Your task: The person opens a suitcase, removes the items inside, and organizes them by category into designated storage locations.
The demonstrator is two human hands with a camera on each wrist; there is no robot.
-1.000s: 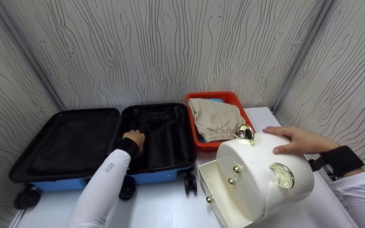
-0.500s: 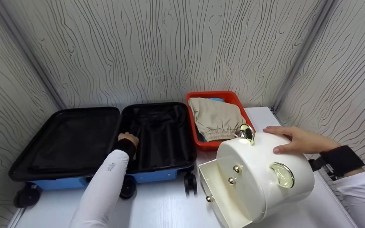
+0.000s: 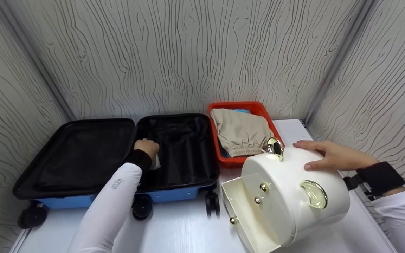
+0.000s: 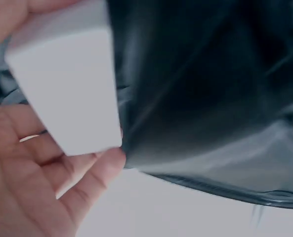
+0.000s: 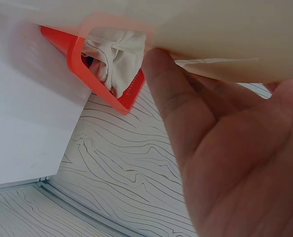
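Inside the right half of the open black-lined suitcase (image 3: 188, 165), my left hand (image 3: 147, 147) grips a small white box (image 4: 72, 94). The left wrist view shows its plain faces between thumb and fingers; in the head view only a pale corner peeks out beside the hand. My right hand (image 3: 332, 156) rests with extended fingers on the curved side of a white drawer organizer (image 3: 315, 168). This organizer lies tilted on its side, has gold knobs and gold-trimmed handles, and one drawer (image 3: 248, 214) sticks out toward the lower left.
A red basket (image 3: 230, 162) behind the organizer holds folded beige clothing (image 3: 241, 128) and something blue. The suitcase's other half (image 3: 83, 158) lies flat at left, its black wheels (image 3: 33, 214) facing the front of the white table (image 3: 181, 232). Wood-patterned walls (image 3: 188, 52) enclose the table.
My left hand shifts left, then back right and slightly away within the suitcase, and a pale corner of the box now shows beside it. My right hand stays on the organizer.
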